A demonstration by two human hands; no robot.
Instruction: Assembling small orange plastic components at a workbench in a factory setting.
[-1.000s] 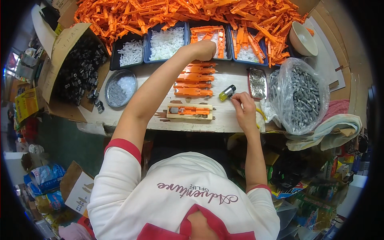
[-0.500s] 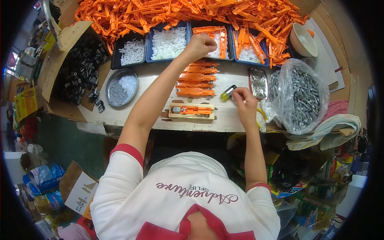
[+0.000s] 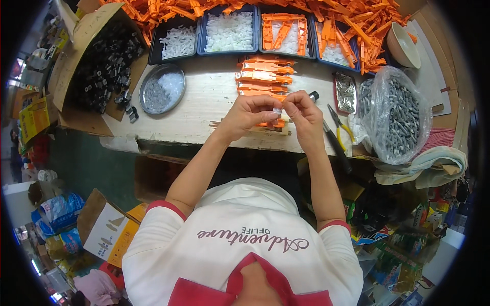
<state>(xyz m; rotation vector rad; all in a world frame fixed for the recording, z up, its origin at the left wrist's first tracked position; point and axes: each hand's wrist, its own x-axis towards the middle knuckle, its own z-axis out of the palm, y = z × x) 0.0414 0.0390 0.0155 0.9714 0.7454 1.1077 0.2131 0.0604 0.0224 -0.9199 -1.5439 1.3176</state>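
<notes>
Left hand (image 3: 244, 120): thumb and forefinger close on a small white piece (image 3: 277, 110). Right hand (image 3: 306, 121): fingertips drawn narrow just beside it; whether they also grip it cannot be told. A light pinch, low over the wooden block (image 3: 285, 131), best guards against a dropped piece. The hands mostly hide the block; lifting the wrists slightly should clear the view. Beyond lies a row of orange shells (image 3: 263, 77); rightward, pliers (image 3: 344, 127).
</notes>
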